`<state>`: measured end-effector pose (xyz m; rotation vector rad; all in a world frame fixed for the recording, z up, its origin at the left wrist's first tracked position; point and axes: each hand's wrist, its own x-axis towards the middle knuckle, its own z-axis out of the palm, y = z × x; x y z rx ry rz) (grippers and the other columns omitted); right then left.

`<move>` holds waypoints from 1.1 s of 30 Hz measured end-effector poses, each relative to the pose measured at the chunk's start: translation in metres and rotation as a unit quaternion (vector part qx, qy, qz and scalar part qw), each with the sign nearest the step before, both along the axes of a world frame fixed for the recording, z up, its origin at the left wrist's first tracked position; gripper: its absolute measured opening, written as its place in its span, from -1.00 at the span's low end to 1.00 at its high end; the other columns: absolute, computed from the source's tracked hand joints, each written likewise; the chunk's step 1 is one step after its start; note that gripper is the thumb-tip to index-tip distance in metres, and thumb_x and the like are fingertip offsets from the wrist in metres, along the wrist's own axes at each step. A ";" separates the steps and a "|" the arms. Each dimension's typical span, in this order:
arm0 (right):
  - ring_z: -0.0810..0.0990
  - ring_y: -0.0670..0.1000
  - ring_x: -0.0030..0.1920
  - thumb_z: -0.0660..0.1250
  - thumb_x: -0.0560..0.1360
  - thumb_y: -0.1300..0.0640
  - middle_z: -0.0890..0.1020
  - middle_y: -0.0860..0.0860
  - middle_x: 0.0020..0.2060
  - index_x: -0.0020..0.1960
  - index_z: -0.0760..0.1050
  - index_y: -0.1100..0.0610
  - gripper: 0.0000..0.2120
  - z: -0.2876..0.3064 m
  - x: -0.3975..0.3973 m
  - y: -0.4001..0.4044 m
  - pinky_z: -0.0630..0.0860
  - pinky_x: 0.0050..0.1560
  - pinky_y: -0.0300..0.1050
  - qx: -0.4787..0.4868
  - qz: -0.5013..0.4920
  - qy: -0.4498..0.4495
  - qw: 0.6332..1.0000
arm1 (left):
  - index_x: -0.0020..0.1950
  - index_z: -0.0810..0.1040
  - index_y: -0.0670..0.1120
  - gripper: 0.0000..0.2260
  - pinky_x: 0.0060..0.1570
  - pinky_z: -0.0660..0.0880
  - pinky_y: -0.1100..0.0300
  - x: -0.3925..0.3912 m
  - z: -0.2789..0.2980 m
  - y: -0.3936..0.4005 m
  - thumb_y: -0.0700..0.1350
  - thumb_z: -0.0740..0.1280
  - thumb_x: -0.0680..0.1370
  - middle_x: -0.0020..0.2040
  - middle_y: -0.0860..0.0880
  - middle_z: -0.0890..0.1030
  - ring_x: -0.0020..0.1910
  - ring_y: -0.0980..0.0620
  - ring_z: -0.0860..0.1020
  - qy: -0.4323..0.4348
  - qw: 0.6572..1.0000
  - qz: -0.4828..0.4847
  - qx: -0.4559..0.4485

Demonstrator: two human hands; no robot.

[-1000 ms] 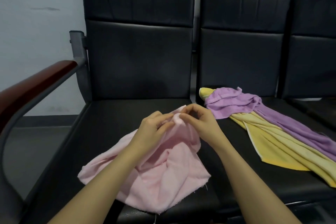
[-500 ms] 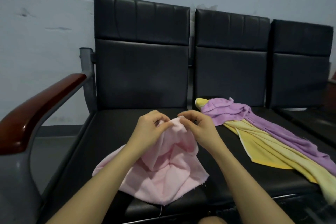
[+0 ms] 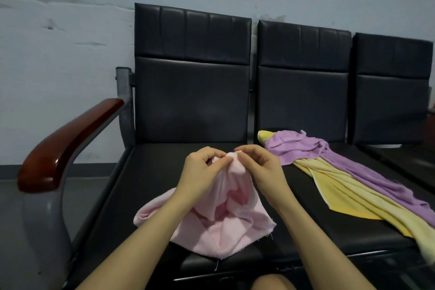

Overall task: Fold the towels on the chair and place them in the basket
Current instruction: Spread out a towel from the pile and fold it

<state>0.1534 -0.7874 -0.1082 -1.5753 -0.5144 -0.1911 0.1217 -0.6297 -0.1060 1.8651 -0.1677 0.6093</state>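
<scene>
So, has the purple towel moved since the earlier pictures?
No. The purple towel still lies across the yellow towel, its bunched end by the middle backrest; only the camera shifted.

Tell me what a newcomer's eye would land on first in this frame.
Both hands, left hand and right hand, pinch the bunched top of a pink towel on the leftmost black seat. On the seat to its right, a purple towel lies draped over a yellow towel.

One head-worn camera looked forward and slightly down from close above the near edge of the row of black seats (image 3: 188, 110), facing the far pale wall (image 3: 58, 54); the wooden armrest (image 3: 68, 143) sat left.
</scene>
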 end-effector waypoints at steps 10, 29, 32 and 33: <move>0.66 -0.05 0.00 0.39 0.48 0.32 0.69 0.04 -0.05 0.10 0.59 0.14 -0.78 -0.004 -0.008 0.007 0.56 -0.03 -0.24 0.059 0.015 0.043 0.997 | -0.14 0.66 -0.03 -0.99 -0.19 0.45 0.34 -0.005 -0.003 0.009 -0.12 0.45 0.47 -0.21 0.09 0.61 -0.20 0.15 0.53 -0.009 0.999 0.028 0.030; 0.49 -0.14 0.02 0.29 0.56 0.22 0.53 -0.06 -0.01 0.05 0.57 0.07 -0.86 -0.028 0.010 -0.019 0.42 0.04 -0.30 -0.202 -0.189 -0.102 0.955 | 0.23 0.59 -0.08 -0.73 -0.19 0.35 0.41 -0.016 -0.004 0.068 -0.14 0.38 0.53 0.00 0.04 0.54 -0.16 0.19 0.47 0.096 0.976 0.095 0.169; 0.50 -0.27 -0.10 0.25 0.58 0.23 0.57 -0.10 -0.08 0.09 0.55 0.09 -0.85 -0.020 0.006 -0.017 0.41 -0.13 -0.44 -0.155 -0.211 -0.072 0.962 | 0.23 0.58 -0.10 -0.73 -0.04 0.37 0.31 -0.017 0.006 0.072 -0.16 0.38 0.53 0.05 -0.03 0.57 -0.07 0.12 0.48 0.056 0.969 0.142 0.196; 0.53 -0.24 -0.19 0.24 0.58 0.24 0.58 -0.09 -0.11 0.08 0.54 0.10 -0.86 -0.015 0.007 -0.016 0.42 -0.22 -0.44 -0.127 -0.216 -0.060 0.966 | 0.20 0.60 -0.11 -0.75 0.00 0.40 0.26 -0.016 0.011 0.074 -0.16 0.38 0.52 0.06 -0.04 0.58 -0.03 0.10 0.49 0.030 0.967 0.156 0.198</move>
